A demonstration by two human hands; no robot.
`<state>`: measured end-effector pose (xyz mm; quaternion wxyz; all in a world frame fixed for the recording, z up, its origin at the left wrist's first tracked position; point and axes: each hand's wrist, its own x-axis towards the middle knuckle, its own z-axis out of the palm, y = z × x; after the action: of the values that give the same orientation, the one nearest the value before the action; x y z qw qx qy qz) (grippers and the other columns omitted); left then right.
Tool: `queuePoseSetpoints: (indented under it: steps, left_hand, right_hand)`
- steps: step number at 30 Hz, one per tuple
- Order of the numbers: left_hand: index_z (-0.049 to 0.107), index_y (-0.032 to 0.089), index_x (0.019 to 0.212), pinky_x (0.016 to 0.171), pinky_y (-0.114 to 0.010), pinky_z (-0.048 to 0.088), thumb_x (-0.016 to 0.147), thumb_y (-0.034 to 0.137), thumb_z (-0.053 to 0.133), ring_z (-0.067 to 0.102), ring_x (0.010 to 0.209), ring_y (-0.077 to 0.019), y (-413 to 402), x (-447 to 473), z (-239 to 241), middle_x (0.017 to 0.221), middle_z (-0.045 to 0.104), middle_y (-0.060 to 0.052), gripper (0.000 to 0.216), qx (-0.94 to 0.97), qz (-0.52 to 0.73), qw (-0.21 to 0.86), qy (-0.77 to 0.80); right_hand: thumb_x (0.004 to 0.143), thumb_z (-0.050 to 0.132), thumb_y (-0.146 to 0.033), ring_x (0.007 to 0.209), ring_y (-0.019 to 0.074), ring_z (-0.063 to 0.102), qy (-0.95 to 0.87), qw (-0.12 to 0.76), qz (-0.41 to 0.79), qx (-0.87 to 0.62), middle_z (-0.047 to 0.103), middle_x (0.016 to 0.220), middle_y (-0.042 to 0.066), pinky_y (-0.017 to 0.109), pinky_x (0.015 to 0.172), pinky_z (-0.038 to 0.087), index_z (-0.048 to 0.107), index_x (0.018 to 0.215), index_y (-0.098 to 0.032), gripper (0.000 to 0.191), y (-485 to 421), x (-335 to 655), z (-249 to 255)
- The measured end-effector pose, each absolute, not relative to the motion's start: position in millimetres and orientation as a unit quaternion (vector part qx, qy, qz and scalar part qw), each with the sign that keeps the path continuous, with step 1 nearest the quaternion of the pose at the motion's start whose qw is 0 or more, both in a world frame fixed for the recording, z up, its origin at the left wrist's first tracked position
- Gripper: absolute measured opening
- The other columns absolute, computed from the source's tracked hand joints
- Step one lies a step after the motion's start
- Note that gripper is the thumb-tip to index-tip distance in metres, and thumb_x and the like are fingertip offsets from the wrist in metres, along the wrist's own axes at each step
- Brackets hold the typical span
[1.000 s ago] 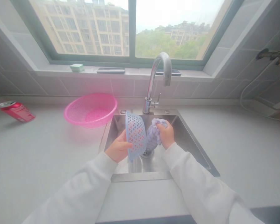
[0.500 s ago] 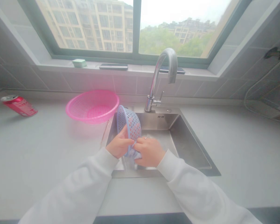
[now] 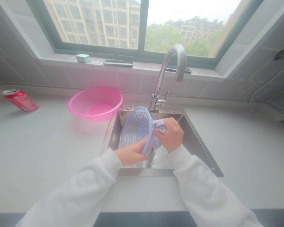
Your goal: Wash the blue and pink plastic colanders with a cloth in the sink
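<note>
Over the steel sink point(image 3: 115, 135), my left hand point(image 3: 130, 154) is closed on the blue basket point(image 3: 135, 132) rim; my right hand point(image 3: 169, 134) clenches a lilac cloth point(image 3: 159, 126) against it; wiping in hand, I judge; cloth needs working round next

We log two marks in this view. The red can point(image 3: 20, 101), lying on the surface point(image 3: 49, 151) at far left, carries white lettering on its side; we find it too blurred to read, and we can record no brand. On the back wall of the steel sink point(image 3: 191, 142), just right of the faucet point(image 3: 153, 102), we note a small dark stamped mark point(image 3: 164, 116). It resembles two pairs of short strokes joined by a dash, but it is too small to read with confidence. We can make out no print on the blue basket point(image 3: 134, 132) or the pink basket point(image 3: 96, 91).
</note>
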<state>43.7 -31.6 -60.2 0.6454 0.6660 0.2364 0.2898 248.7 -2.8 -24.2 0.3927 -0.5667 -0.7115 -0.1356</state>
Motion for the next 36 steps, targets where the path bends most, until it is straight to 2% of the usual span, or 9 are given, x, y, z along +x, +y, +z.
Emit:
queuePoseSetpoints:
  steps: [7,12,16,19,22,25,30,34,36]
  left_hand:
    - [0.035,0.032,0.159,0.128,-0.052,0.016,0.074,0.002,0.06,0.03,0.154,-0.033,-32.8,54.0,-60.8,0.165,0.038,-0.004,0.093,0.631,0.354,0.65,0.231]
    - [0.034,0.027,0.158,0.122,-0.05,0.03,0.069,0.007,0.073,0.042,0.146,-0.035,-24.5,51.8,-55.4,0.152,0.052,-0.012,0.099,0.531,0.435,0.686,0.242]
    - [0.042,0.028,0.152,0.121,-0.047,0.032,0.056,0.003,0.078,0.042,0.144,-0.0349,-20.6,45.7,-53.2,0.147,0.055,-0.01,0.106,0.5,0.465,0.69,0.242]
    - [0.053,0.029,0.143,0.117,-0.048,0.036,0.054,0.002,0.072,0.048,0.139,-0.0341,-21.7,42.8,-49.4,0.135,0.062,-0.007,0.095,0.443,0.458,0.736,0.229]
    - [0.059,0.03,0.137,0.117,-0.047,0.036,0.062,0.007,0.071,0.05,0.137,-0.0319,-24.4,42.7,-45.4,0.13,0.065,-0.005,0.079,0.414,0.454,0.754,0.233]
    - [0.057,0.031,0.14,0.119,-0.046,0.034,0.073,0.014,0.075,0.046,0.142,-0.0311,-24.7,43.1,-47.4,0.138,0.062,-0.007,0.072,0.452,0.433,0.742,0.241]
    - [0.042,0.033,0.155,0.123,-0.05,0.029,0.078,0.02,0.076,0.036,0.15,-0.0341,-23.2,40.0,-57.1,0.159,0.046,-0.007,0.085,0.587,0.356,0.691,0.225]
    - [0.037,0.031,0.158,0.124,-0.055,0.027,0.076,0.008,0.068,0.043,0.146,-0.037,-30.2,39.4,-56.1,0.152,0.056,-0.007,0.091,0.676,0.291,0.624,0.263]
    - [0.039,0.029,0.158,0.125,-0.056,0.023,0.073,0.001,0.06,0.04,0.148,-0.0374,-34.5,42.3,-55.0,0.155,0.053,-0.007,0.091,0.697,0.278,0.607,0.261]
  right_hand:
    - [0.074,0.064,-0.032,0.085,0.0226,0.064,-0.745,0.382,-0.09,-0.54,0.071,0.09,0.004,0.031,0.07,0.044,0.069,0.09,-0.023,0.019,-8.0,241.7,-22.1]
    - [0.07,0.066,-0.033,0.072,0.0184,0.058,-0.84,0.285,-0.037,-0.459,0.065,0.077,0.003,0.029,0.062,0.037,0.062,0.074,-0.023,0.011,-28.2,218.1,-25.5]
    - [0.069,0.067,-0.033,0.068,0.0169,0.056,-0.882,0.208,0.016,-0.422,0.064,0.073,0.001,0.029,0.06,0.033,0.06,0.071,-0.022,0.012,-33.5,212.7,-29.6]
    - [0.069,0.068,-0.033,0.069,0.0169,0.057,-0.909,0.151,0.039,-0.387,0.065,0.074,0.001,0.029,0.059,0.032,0.063,0.073,-0.022,0.012,-34.1,212.9,-32.3]
    - [0.068,0.07,-0.036,0.067,0.0172,0.057,-0.922,0.115,0.032,-0.37,0.067,0.074,0.001,0.03,0.057,0.028,0.069,0.081,-0.024,0.018,-34.2,213.5,-35.0]
    - [0.069,0.07,-0.037,0.071,0.018,0.06,-0.904,0.148,0.008,-0.401,0.069,0.079,0.002,0.03,0.058,0.03,0.07,0.083,-0.024,0.019,-31.9,217.6,-35.7]
    - [0.072,0.065,-0.038,0.075,0.0191,0.062,-0.832,0.273,-0.044,-0.481,0.07,0.08,0.004,0.03,0.062,0.036,0.067,0.075,-0.022,0.017,-19.1,234.5,-30.4]
    - [0.072,0.06,-0.036,0.075,0.0198,0.063,-0.749,0.371,-0.057,-0.546,0.07,0.08,0.004,0.03,0.066,0.04,0.068,0.078,-0.022,0.017,-4.4,247.1,-26.8]
    - [0.071,0.058,-0.037,0.076,0.0206,0.062,-0.701,0.407,-0.049,-0.584,0.07,0.081,0.004,0.031,0.068,0.041,0.068,0.079,-0.022,0.019,2.9,251.2,-26.2]
